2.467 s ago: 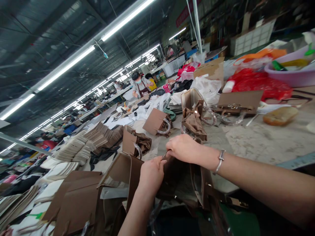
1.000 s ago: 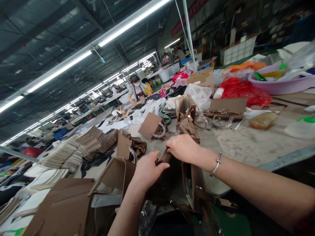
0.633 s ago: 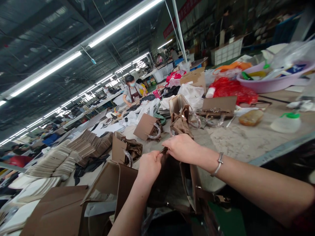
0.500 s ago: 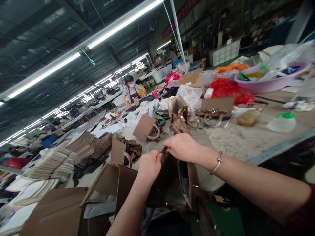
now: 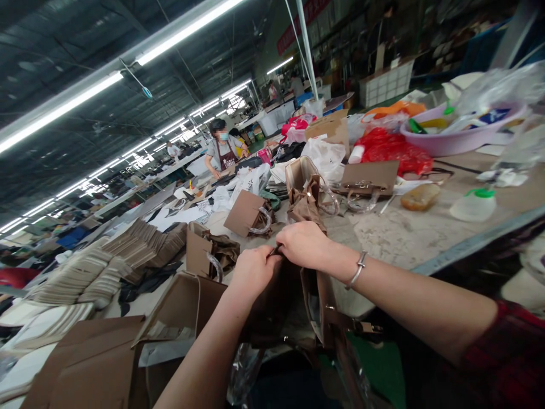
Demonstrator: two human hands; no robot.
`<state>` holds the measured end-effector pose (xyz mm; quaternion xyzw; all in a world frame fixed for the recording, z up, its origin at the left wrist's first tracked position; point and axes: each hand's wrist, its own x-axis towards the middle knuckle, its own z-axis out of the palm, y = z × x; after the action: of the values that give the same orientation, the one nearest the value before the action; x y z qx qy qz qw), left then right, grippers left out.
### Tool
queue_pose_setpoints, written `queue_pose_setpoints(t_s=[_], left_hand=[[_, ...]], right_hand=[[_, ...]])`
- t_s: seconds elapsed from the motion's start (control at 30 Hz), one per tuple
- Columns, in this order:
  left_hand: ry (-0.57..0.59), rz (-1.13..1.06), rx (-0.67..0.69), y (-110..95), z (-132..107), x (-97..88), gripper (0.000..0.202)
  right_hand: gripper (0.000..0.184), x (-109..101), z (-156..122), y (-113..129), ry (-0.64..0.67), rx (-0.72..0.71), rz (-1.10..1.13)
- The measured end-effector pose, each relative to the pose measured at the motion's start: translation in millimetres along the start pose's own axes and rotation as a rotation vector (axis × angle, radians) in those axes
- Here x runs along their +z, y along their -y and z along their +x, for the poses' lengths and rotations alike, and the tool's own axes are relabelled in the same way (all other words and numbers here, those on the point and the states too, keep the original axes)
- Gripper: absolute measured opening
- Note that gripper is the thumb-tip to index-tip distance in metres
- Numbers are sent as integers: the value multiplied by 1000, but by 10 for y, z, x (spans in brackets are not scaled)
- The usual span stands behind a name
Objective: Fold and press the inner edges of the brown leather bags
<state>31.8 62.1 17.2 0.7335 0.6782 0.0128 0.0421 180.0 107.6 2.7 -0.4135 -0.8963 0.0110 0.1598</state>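
Observation:
Close together at the middle of the view, both my hands pinch the upper edge of a brown handbag (image 5: 283, 309). My left hand (image 5: 251, 271) has its thumb and fingers closed on that edge. Right beside it, my right hand (image 5: 303, 244) grips the same edge with curled fingers. The bag hangs open below my hands, partly hidden by my left forearm; a metal fitting and plastic-wrapped straps show at its lower part. Just past my hands a crumpled brown bag (image 5: 304, 205) stands on the table. A larger open brown bag piece (image 5: 179, 301) is left of my left forearm.
Several brown bag parts lie on the worktable (image 5: 383, 238). Stacked panels (image 5: 136, 244) are at left. A purple basin (image 5: 464, 136), a red plastic bag (image 5: 392, 150) and a green-capped bottle (image 5: 473, 205) stand at right. A masked person (image 5: 221, 150) works further along the table.
The view has shifted slightly, so the surroundings appear a little differently placed. My hands keep their hold on the bag's edge, now a bit further left and higher in view.

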Motion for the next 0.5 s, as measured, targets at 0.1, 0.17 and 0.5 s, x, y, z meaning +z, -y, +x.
queue_pose_setpoints(t_s=[0.1,0.17,0.5], left_hand=[[-42,99,49,40,70,79,29],[-65,135,25,45,93,112,31],[-48,21,39,31,64,122,29]], right_hand=[[18,-68,-85,-19,-28,-50,122],[24,-147,-252,-28,-144,-94,272],[107,115,-1461,505,-237,182,521]])
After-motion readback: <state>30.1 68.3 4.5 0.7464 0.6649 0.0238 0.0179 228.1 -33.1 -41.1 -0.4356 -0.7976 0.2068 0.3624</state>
